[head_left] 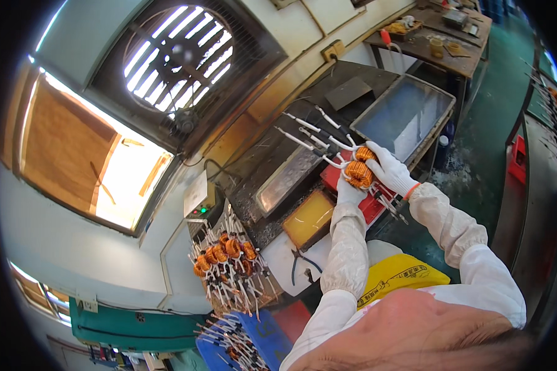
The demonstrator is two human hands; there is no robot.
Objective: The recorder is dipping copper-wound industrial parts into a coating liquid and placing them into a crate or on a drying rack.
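Observation:
Both my hands wear white gloves, and I hold a pair of copper-wound ring coils over a red tray [375, 209]. My left hand [350, 193] is closed around the nearer coil [358, 175] from below. The farther coil [365, 153] is gripped by my right hand [391, 171], its fingers curled over the right side. Several white-sleeved leads [312, 133] with black sections and bare tips stick out to the upper left. Other leads hang down at the lower right beside my right wrist. The gloves hide part of both coils.
Left of my hands are a shiny metal basin [289, 179] and a yellow-filled tray [308, 217]. A glass-like liquid tray [408, 114] stands beyond. Pliers [304, 264], piled coils [226, 256], a blue crate [263, 340] and a control box [203, 198] are nearer left. A coil rack [554, 117] stands right.

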